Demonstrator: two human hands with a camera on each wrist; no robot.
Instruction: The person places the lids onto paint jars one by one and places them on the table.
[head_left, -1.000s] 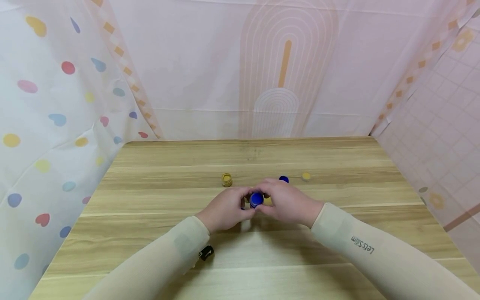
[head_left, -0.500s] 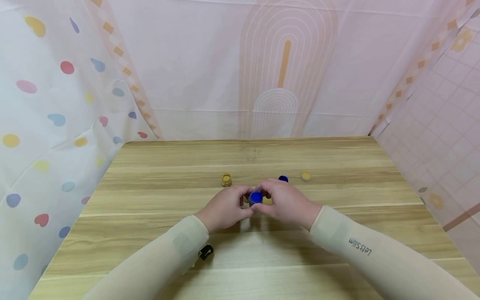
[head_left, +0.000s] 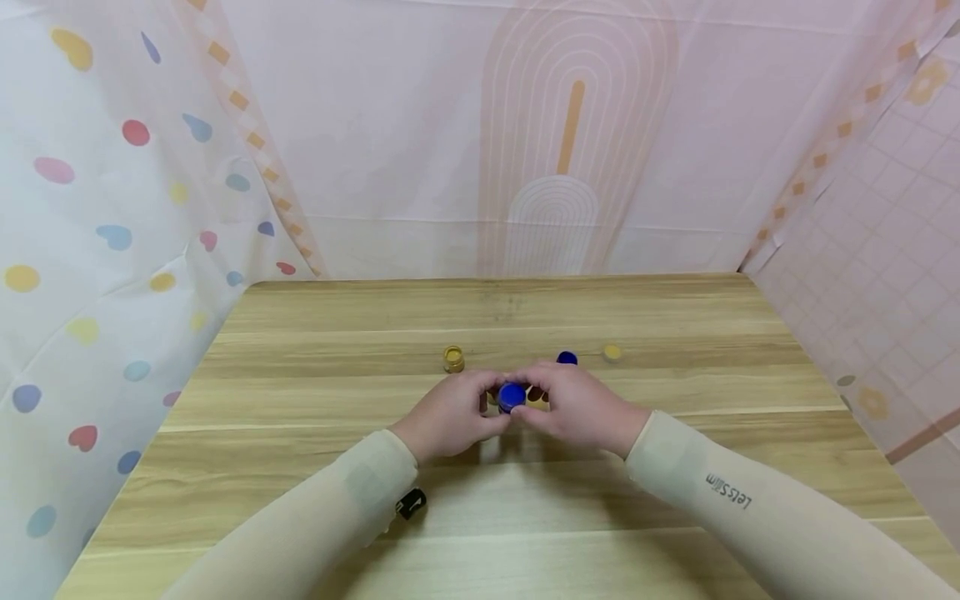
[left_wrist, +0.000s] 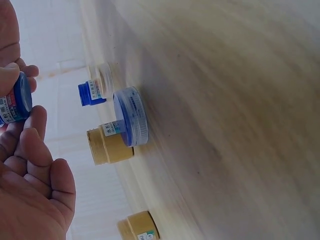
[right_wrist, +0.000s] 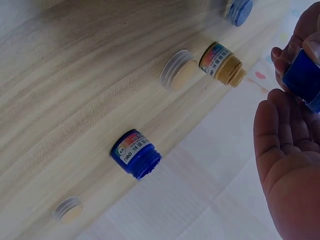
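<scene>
Both hands meet around a small blue paint jar (head_left: 512, 397), held upright over the table with its round top up. My left hand (head_left: 453, 417) grips it from the left with thumb and fingers. From the right, my right hand (head_left: 577, 408) pinches it, thumb near the top edge. Its label (left_wrist: 9, 107) shows in the left wrist view. I cannot tell whether its top is capped. Behind the hands stand an uncapped yellow paint jar (head_left: 453, 359) and an uncapped blue paint jar (right_wrist: 135, 154). A second yellow jar (left_wrist: 102, 146) is mostly hidden from the head view.
A clear blue-stained lid (left_wrist: 132, 117) lies near the second yellow jar. Two yellow-stained lids, a nearer one (right_wrist: 179, 71) and one at the far right (head_left: 612, 353), rest on the wooden table (head_left: 675, 325). A patterned curtain (head_left: 390, 142) closes off the back.
The right hand has shifted slightly around the blue paint jar, its thumb now farther over the top edge. The jar stays in place between both hands; the visible loose jars and lids have not moved.
</scene>
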